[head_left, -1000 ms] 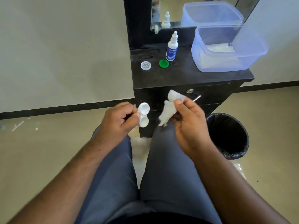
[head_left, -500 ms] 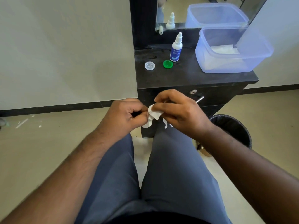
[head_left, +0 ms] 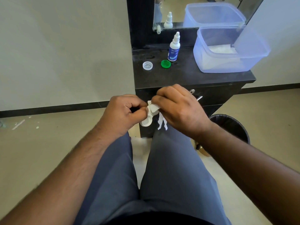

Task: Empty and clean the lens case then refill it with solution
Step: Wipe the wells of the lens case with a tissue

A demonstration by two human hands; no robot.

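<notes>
- Hands first: both meet at the centre of the frame. Left hand (head_left: pixel 125 111) is pinched shut on the white lens case (head_left: pixel 146 121), whose lower well shows below the thumb. Right hand (head_left: pixel 177 108) is clamped on a wad of white tissue (head_left: pixel 153 108), pressing it into the case's upper well; a torn strip hangs beneath.
- Black cabinet (head_left: pixel 186 75), upper centre, carries the rest of the kit.
- Clear plastic tub (head_left: pixel 227 51), upper right on the cabinet top, holds something white, likely more tissue.
- Black-lined bin (head_left: pixel 233 125), at the right edge by the knee, stands ready for the used tissue.
- Solution bottle (head_left: pixel 174 47) stands upright, nozzle tip on; refilling looks not yet begun.
- Green cap (head_left: pixel 165 63) and clear cap (head_left: pixel 147 65) lie apart from the case, so it is already opened and apparently emptied.
- Judged stage: mid-clean. Left to do: finish wiping both wells, discard tissue, add solution, screw the caps on.
</notes>
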